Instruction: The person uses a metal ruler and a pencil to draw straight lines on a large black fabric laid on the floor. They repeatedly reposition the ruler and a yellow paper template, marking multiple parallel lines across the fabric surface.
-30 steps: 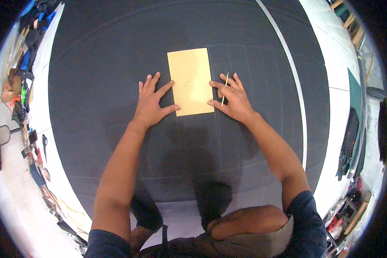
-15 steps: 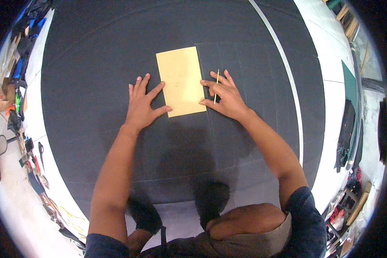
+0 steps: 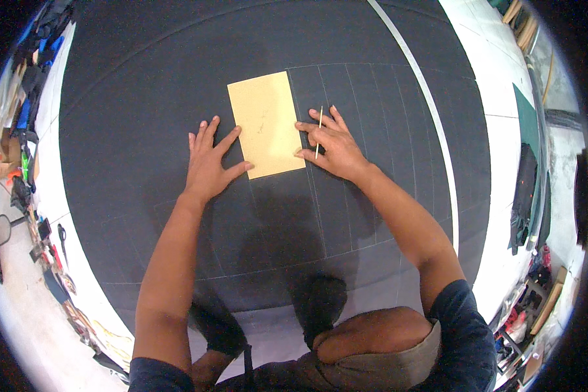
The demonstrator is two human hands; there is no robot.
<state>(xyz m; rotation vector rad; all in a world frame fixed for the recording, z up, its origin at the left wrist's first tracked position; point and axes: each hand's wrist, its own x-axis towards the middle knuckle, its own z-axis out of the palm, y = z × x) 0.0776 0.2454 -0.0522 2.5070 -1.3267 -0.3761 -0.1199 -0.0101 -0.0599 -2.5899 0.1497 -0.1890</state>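
Note:
A rectangular yellow card (image 3: 266,111) lies flat on a large black cloth (image 3: 144,98), its right edge close along a thin pale line marked on the cloth. My left hand (image 3: 207,163) is open, fingers spread, with thumb and index fingertip touching the card's left edge. On the opposite side, my right hand (image 3: 341,151) rests its thumb and index fingertip at the card's right edge. A thin pale-yellow stick (image 3: 318,147) is held among the fingers of that hand, pointing away from me. Small faint handwriting shows on the card.
Several pale parallel lines run across the cloth right of the card. A long white strip (image 3: 431,111) curves down the cloth's right side. Scissors (image 3: 62,238) and other tools lie along the left. Dark fabric (image 3: 524,196) and clutter lie at the right. My knee is near the bottom.
The whole view has shifted slightly, so card, hands and strip sit a little further left. Both hands keep the same hold, and the card stays along the same marked line.

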